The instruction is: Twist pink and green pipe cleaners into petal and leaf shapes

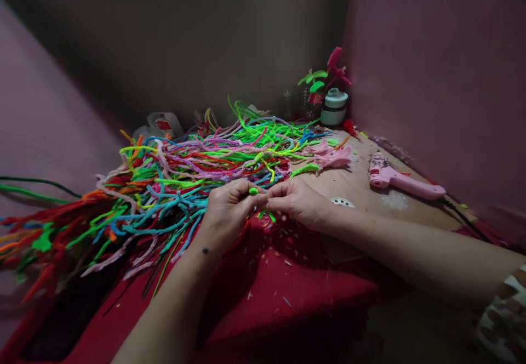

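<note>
My left hand (228, 208) is closed in a pinch on a short bright green pipe cleaner (253, 191), one end of which shows above the thumb. Fingertips of my right hand (299, 202) meet those of the left and pinch the same green piece. More green ends (268, 216) stick out just below the fingers; the part between the fingertips is hidden. Behind both hands spreads a large tangled heap of coloured pipe cleaners (197, 161). Pink pipe-cleaner pieces (331, 157) lie at its right end.
A pink glue gun (405, 182) with a black cord lies on a brown board (361, 169) at right. At the back corner stand a white-lidded jar (333, 109) and pipe-cleaner flowers (335, 62). Small scraps dot the red cloth (283, 293). A dark flat object (69, 320) lies front left.
</note>
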A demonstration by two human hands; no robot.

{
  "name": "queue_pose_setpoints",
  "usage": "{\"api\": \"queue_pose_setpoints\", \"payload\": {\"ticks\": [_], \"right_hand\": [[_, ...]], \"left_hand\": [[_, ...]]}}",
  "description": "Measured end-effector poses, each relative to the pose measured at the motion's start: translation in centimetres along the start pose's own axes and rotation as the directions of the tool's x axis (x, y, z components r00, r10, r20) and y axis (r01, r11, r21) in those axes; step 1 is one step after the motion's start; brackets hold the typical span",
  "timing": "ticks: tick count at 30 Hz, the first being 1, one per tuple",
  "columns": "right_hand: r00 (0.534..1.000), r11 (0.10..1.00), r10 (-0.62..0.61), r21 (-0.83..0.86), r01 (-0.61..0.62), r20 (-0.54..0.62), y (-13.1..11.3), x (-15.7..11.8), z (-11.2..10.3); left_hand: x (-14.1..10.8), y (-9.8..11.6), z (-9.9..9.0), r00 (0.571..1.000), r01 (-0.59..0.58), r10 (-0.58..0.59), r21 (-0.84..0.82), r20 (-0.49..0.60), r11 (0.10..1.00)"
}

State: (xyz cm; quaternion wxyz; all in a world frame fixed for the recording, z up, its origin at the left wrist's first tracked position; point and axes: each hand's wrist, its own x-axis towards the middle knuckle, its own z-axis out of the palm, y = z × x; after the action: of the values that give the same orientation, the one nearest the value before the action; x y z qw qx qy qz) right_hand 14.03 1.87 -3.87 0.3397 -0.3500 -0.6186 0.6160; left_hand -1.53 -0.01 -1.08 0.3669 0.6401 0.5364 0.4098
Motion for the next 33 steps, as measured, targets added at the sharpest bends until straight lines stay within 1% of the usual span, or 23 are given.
{"api": "queue_pose_setpoints", "payload": {"ticks": [2,5,6,7,8,9,10,11,13,14,15,16,17,19,20,21,22,24,26,28,29,31,33], "right_hand": [[1.0,0.999,0.001,0.035,0.0,-0.018,-0.1,0.0,0.1],[0.999,0.997,-0.044,0.063,0.046,-0.029,-0.2,-0.1,0.2],[0.998,0.997,-0.055,0.054,0.057,-0.03,-0.1,-0.1,0.3],[0.998,0.997,-0.06,0.041,0.061,-0.034,0.0,-0.2,0.3],[0.997,0.998,-0.061,0.028,0.062,-0.041,0.1,-0.2,0.4],[0.997,0.998,-0.063,0.019,0.064,-0.049,0.2,-0.2,0.4],[0.996,0.998,-0.065,0.014,0.066,-0.055,0.2,-0.2,0.4],[0.996,0.998,-0.068,0.013,0.069,-0.064,0.3,-0.3,0.4],[0.994,0.997,-0.072,0.011,0.073,-0.077,0.4,-0.3,0.5],[0.993,0.997,-0.077,0.015,0.078,-0.086,0.4,-0.4,0.5],[0.992,0.996,-0.081,0.023,0.083,-0.095,0.4,-0.4,0.6],[0.991,0.996,-0.081,0.03,0.084,-0.103,0.4,-0.4,0.6],[0.991,0.996,-0.075,0.039,0.08,-0.112,0.4,-0.5,0.7],[0.991,0.997,-0.051,0.054,0.058,-0.125,0.4,-0.5,0.8],[0.991,0.997,-0.038,0.06,0.046,-0.13,0.5,-0.5,0.8],[0.991,0.997,-0.034,0.061,0.042,-0.131,0.5,-0.5,0.8],[0.991,0.997,-0.035,0.061,0.044,-0.131,0.6,-0.5,0.8],[0.992,0.997,-0.048,0.053,0.055,-0.121,0.8,-0.4,0.7],[0.993,0.997,-0.061,0.046,0.066,-0.106,1.0,-0.3,0.6],[0.993,0.996,-0.069,0.045,0.074,-0.095,1.0,-0.2,0.5],[0.993,0.996,-0.071,0.049,0.075,-0.092,1.1,-0.2,0.5],[0.993,0.996,-0.06,0.063,0.067,-0.099,1.0,-0.2,0.5],[0.994,0.996,-0.044,0.079,0.053,-0.102,1.0,-0.2,0.5]], "left_hand": [[0.0,-0.1,0.0,1.0,0.026,-0.026,-0.037,-0.012,0.999],[0.1,-0.3,-0.2,0.993,0.114,-0.109,-0.191,0.039,0.975],[0.1,-0.3,-0.2,0.994,0.11,-0.107,-0.197,0.028,0.974],[0.0,-0.3,-0.1,0.997,0.076,-0.08,-0.162,-0.019,0.984],[-0.1,-0.3,0.0,0.995,0.011,-0.019,-0.082,-0.094,0.997],[-0.3,-0.3,0.2,0.982,-0.072,0.077,0.035,-0.172,0.997],[-0.4,-0.3,0.5,0.951,-0.163,0.201,0.172,-0.234,0.972],[-0.5,-0.4,0.7,0.907,-0.249,0.332,0.306,-0.259,0.919],[-0.7,-0.7,1.1,0.817,-0.369,0.529,0.496,-0.229,0.786],[-0.7,-0.8,1.1,0.793,-0.396,0.572,0.536,-0.209,0.745],[-0.6,-0.9,1.1,0.789,-0.403,0.58,0.54,-0.204,0.739],[-0.5,-1.0,1.0,0.806,-0.391,0.552,0.507,-0.214,0.768],[-0.3,-1.0,0.9,0.846,-0.357,0.483,0.432,-0.227,0.828],[0.0,-0.8,0.5,0.951,-0.209,0.245,0.19,-0.189,0.959],[0.2,-0.6,0.2,0.984,-0.112,0.121,0.07,-0.128,0.991],[0.3,-0.3,0.0,0.998,-0.021,0.02,-0.018,-0.053,1.0],[0.3,-0.1,-0.2,0.999,0.045,-0.044,-0.067,0.016,0.997],[0.2,0.1,-0.3,0.994,0.073,-0.068,-0.068,0.081,0.995],[0.1,0.1,-0.1,0.998,0.006,-0.006,0.0,0.062,1.0],[-0.1,-0.2,0.1,0.992,-0.125,0.125,0.096,0.005,0.987],[-0.1,-0.5,0.3,0.977,-0.207,0.213,0.156,-0.022,0.966],[-0.2,-1.1,0.7,0.914,-0.373,0.404,0.307,-0.039,0.875],[-0.2,-1.6,0.9,0.835,-0.488,0.551,0.454,-0.006,0.746]]}}
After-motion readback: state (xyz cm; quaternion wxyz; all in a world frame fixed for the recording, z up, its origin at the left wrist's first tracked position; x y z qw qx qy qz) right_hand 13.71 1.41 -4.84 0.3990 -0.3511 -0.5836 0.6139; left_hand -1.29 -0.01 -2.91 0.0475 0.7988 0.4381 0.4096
